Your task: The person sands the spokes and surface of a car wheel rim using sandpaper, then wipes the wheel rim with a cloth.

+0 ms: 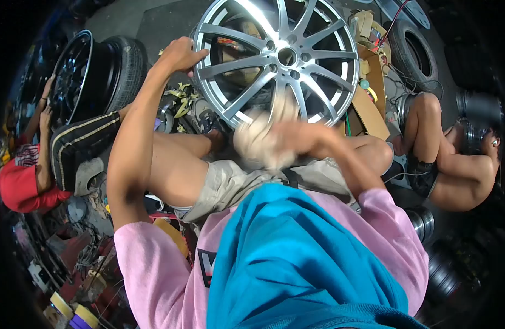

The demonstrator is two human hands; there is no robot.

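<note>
A silver multi-spoke alloy wheel rim (287, 56) stands tilted in front of my knees, with its spoked face toward me. My left hand (182, 56) grips its left edge, thumb lying over the lip. Below the rim's hub, my right hand (299, 137) holds a pale, bunched cloth (260, 137) against or close to the lower spokes. Motion smears both the cloth and the right hand, so the exact contact cannot be made out.
A cardboard box (370, 109) stands right of the rim, with a tyre (411, 55) behind it. On the left, a person in red (27, 183) handles a black wheel (74, 79). Another person (455, 175) crouches at right. Tape rolls (85, 317) lie lower left.
</note>
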